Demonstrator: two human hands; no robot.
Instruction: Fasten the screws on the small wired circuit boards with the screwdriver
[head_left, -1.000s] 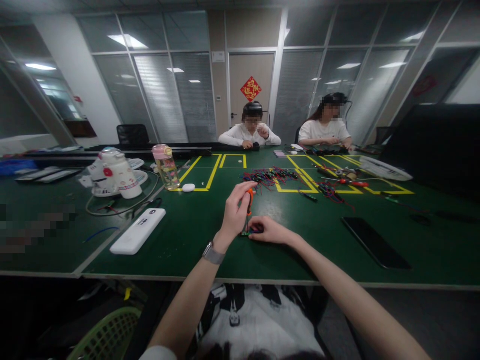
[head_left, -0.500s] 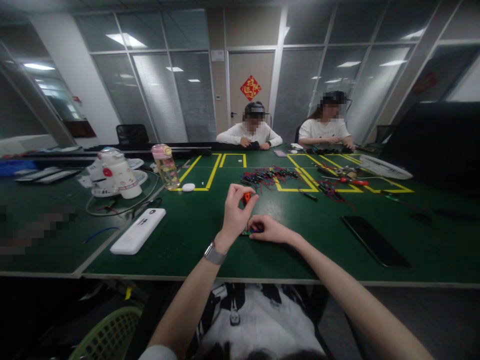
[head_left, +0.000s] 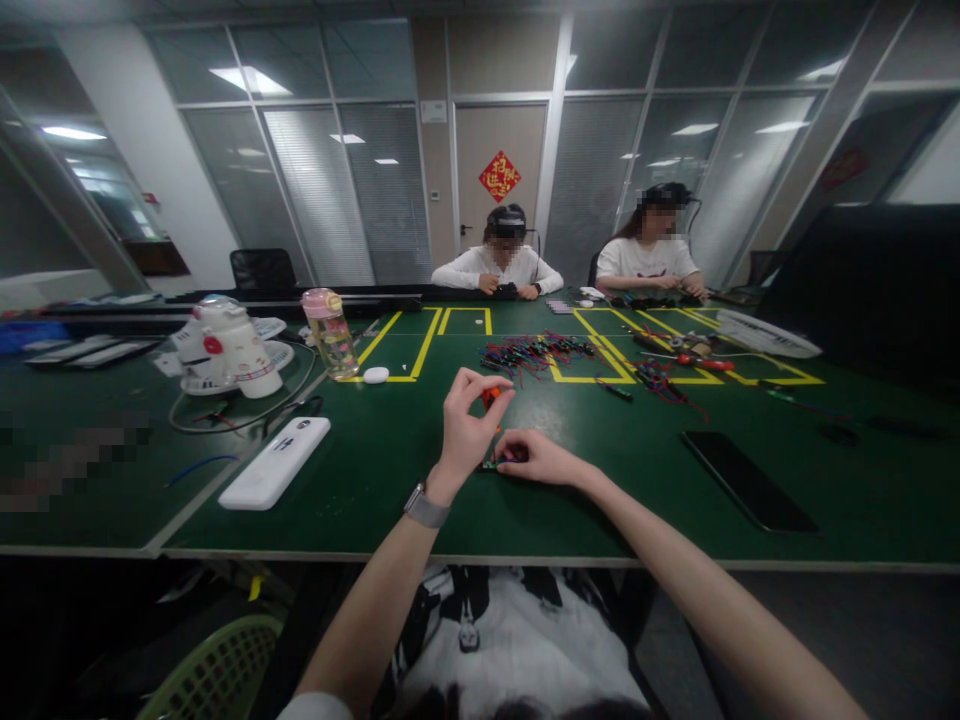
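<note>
In the head view, my left hand (head_left: 471,420) is raised over the table with its thumb and fingers closed round a small orange-handled tool (head_left: 491,398). The tool is held roughly upright; its lower part is mostly hidden, so its exact kind cannot be told. Just below and to the right, my right hand (head_left: 536,457) rests on the green tabletop, fingers pinched on a small green circuit board (head_left: 489,465) with thin wires. The fingers cover most of the board.
Beyond my hands lies a heap of wired boards (head_left: 536,352). A red-handled screwdriver (head_left: 701,362) lies farther right. A black phone (head_left: 746,480) is to my right, a white power bank (head_left: 276,463) to my left. A bottle (head_left: 331,340) stands behind it. Two people sit across the table.
The orange-handled tool looks slightly turned in my left hand, with more orange showing below the fingers. My right hand stays in place on the circuit board.
</note>
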